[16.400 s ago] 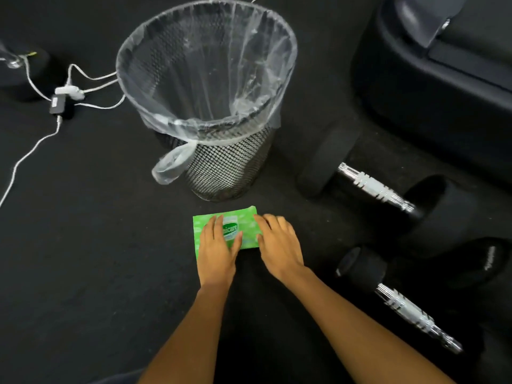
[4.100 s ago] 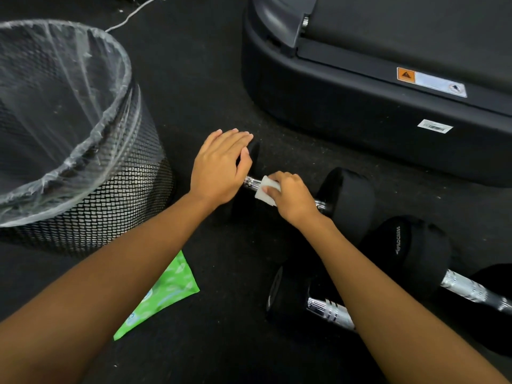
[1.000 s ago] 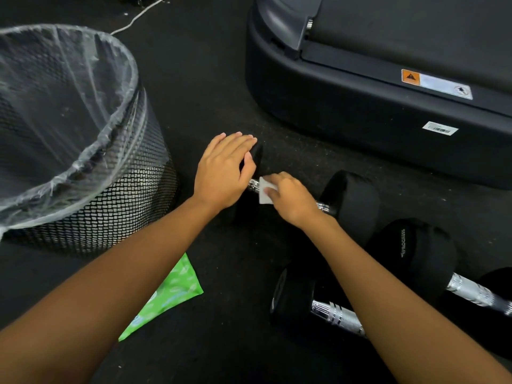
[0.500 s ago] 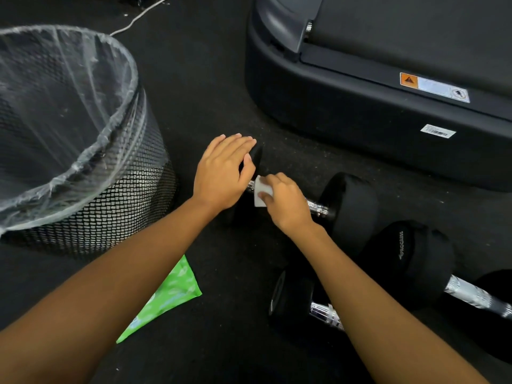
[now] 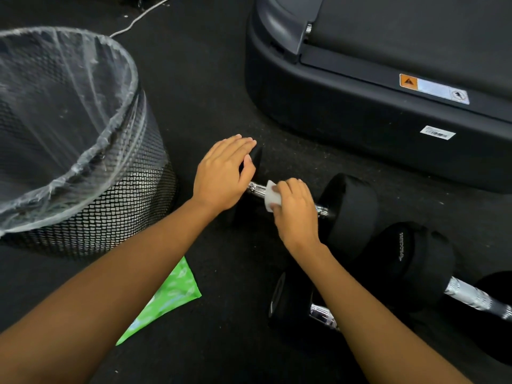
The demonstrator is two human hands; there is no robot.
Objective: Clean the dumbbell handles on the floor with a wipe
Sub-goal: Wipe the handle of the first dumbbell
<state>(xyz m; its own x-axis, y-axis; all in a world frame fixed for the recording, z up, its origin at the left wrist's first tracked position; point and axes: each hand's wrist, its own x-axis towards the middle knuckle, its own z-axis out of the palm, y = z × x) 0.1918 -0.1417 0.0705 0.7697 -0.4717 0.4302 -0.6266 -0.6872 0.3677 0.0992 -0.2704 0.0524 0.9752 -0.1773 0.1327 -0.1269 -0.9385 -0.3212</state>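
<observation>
A black dumbbell (image 5: 352, 209) with a chrome handle (image 5: 256, 188) lies on the dark floor in the middle of the head view. My right hand (image 5: 295, 212) grips a white wipe (image 5: 271, 199) wrapped round that handle. My left hand (image 5: 223, 173) rests flat, fingers straight, on the dumbbell's left weight head. Nearer me lie two more dumbbells: one at lower centre (image 5: 285, 303), its handle partly hidden by my right forearm, and one at the right (image 5: 410, 261) with a bare chrome handle (image 5: 471, 296).
A black mesh bin with a clear liner (image 5: 83, 167) stands at the left. A green wipe pack (image 5: 169, 295) lies on the floor under my left forearm. A large black machine base (image 5: 360, 112) fills the upper right. A white cable (image 5: 138, 19) runs along the top.
My right hand with the wipe slid left along the handle half a second ago and has since moved slightly back to the right. My left hand has stayed on the weight head.
</observation>
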